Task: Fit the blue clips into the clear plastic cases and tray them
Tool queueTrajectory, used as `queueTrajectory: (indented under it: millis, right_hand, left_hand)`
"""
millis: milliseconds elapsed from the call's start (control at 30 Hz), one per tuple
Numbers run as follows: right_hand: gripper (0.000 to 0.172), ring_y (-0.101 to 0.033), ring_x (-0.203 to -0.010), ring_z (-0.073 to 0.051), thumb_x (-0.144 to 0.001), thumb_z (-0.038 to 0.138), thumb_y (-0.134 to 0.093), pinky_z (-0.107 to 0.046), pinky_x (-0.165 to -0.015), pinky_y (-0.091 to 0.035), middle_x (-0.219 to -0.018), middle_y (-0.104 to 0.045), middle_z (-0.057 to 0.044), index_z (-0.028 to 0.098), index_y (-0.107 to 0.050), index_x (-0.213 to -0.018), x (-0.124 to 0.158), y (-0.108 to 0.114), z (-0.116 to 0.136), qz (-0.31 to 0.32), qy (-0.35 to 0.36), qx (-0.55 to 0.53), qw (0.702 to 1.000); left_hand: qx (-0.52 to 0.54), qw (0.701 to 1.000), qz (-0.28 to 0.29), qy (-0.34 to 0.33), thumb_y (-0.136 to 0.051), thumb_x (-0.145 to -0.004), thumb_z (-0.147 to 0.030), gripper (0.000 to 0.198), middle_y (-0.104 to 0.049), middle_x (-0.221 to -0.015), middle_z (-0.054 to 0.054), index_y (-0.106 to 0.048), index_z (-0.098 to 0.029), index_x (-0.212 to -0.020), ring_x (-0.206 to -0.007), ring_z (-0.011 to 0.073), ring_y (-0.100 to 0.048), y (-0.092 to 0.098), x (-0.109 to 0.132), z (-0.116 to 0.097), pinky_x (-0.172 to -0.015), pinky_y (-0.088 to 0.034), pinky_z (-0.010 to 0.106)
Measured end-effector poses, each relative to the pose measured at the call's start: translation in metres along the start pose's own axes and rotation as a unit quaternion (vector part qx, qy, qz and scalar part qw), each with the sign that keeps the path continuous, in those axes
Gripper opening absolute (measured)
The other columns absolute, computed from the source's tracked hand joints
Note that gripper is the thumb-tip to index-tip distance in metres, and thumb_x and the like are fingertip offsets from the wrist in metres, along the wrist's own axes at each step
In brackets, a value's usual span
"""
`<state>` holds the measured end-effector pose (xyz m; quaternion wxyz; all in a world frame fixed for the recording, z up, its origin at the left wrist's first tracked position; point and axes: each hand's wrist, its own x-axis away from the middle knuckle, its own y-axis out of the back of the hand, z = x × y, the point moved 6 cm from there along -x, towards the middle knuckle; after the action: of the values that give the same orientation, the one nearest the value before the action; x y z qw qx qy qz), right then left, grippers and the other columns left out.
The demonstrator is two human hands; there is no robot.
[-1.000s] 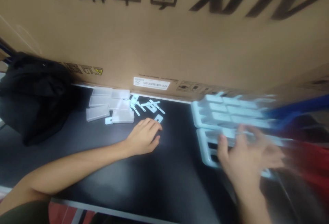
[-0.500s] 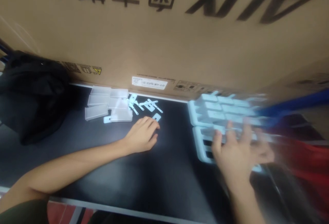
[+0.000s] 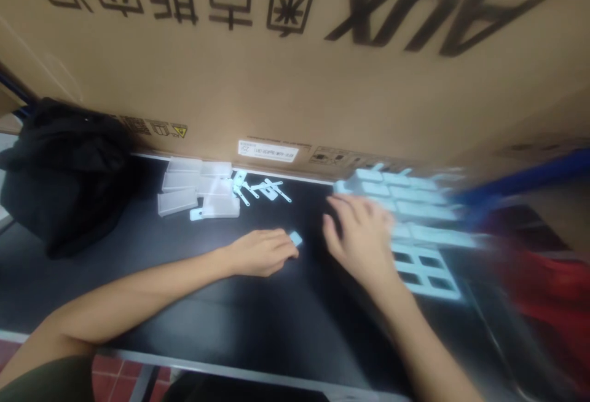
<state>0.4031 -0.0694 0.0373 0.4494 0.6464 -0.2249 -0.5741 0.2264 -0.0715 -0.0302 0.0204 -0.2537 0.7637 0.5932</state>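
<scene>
My left hand (image 3: 260, 251) lies on the black table (image 3: 286, 322) with its fingers pressed together around a small pale blue plastic tab (image 3: 295, 239) that sticks out at the fingertips. My right hand (image 3: 362, 239) rests with fingers spread on the left edge of the white compartment trays (image 3: 421, 242), over the nearer tray. The far tray (image 3: 405, 190) holds several white pieces. Behind my left hand lie clear plastic cases (image 3: 198, 192) and loose thin clips (image 3: 262, 190).
A big cardboard box (image 3: 295, 70) with printed letters walls off the back of the table. A black bag (image 3: 64, 168) sits at the left. Blurred blue (image 3: 530, 181) and red (image 3: 548, 279) things lie at the right. The table's front edge runs near my forearms.
My right hand has slid left along the trays to their left edge. My left hand has picked up the small tab that lay in front of its fingertips and drawn it nearer.
</scene>
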Motion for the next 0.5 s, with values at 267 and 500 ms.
queueTrajectory:
  millis: [267, 500]
  right_hand:
    - [0.032, -0.061, -0.123, -0.03, -0.105, 0.025, -0.05, -0.052, -0.097, -0.052, -0.137, -0.07, -0.013, 0.02, -0.07, -0.13, -0.019, -0.044, 0.046, 0.24, 0.155, -0.144, 0.947]
    - [0.041, -0.062, -0.124, -0.028, -0.089, 0.025, -0.072, -0.052, -0.104, -0.055, -0.137, -0.064, -0.012, 0.025, -0.07, -0.131, 0.019, -0.042, 0.026, 0.306, 0.111, -0.257, 0.91]
  left_hand:
    - [-0.225, 0.954, 0.117, 0.159, -0.061, -0.099, -0.026, 0.014, -0.07, -0.106, 0.012, -0.068, -0.015, -0.104, -0.103, 0.0287, -0.064, 0.099, 0.007, 0.034, -0.09, -0.052, 0.04]
    - [-0.22, 0.916, 0.185, 0.281, -0.081, -0.085, -0.048, 0.041, -0.07, -0.114, 0.013, -0.071, -0.018, -0.111, -0.123, 0.033, -0.059, 0.126, 0.049, 0.083, -0.108, -0.044, 0.043]
